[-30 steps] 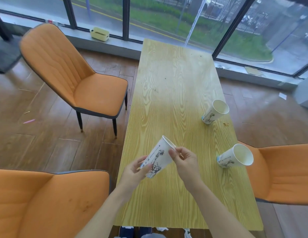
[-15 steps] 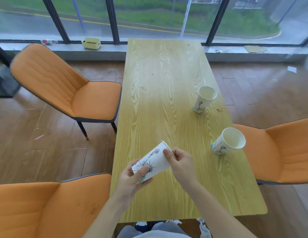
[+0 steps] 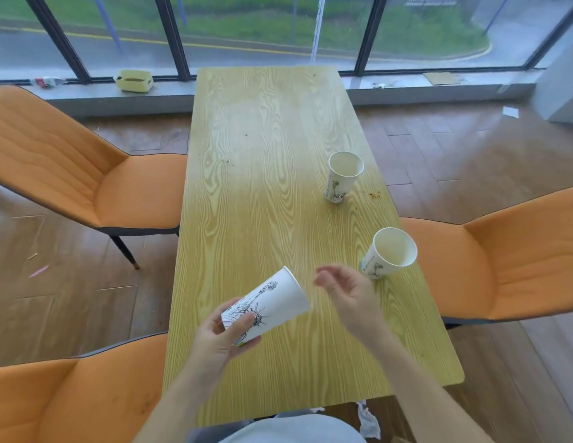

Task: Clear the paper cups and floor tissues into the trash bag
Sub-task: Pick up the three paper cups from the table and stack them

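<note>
My left hand (image 3: 219, 338) grips the base of a white paper cup (image 3: 272, 305) with a black statue drawing, tilted with its mouth up and to the right over the near part of the wooden table (image 3: 263, 155). My right hand (image 3: 347, 292) hovers just right of the cup's rim, fingers apart, holding nothing. Two more paper cups stand on the table's right side: one (image 3: 389, 252) close to my right hand, one (image 3: 342, 175) farther back. A crumpled white tissue (image 3: 368, 422) lies on the floor below the table's near edge. No trash bag is in view.
Orange chairs surround the table: one at the left (image 3: 87, 174), one at the near left (image 3: 71, 394), one at the right (image 3: 509, 257). A small white scrap (image 3: 510, 111) lies on the floor at the far right. A pale yellow box (image 3: 133, 79) sits on the window sill.
My right hand has let go of the cup's rim and moved right, opening. The left hand alone holds the cup now. The view has tilted so more of the table shows.
</note>
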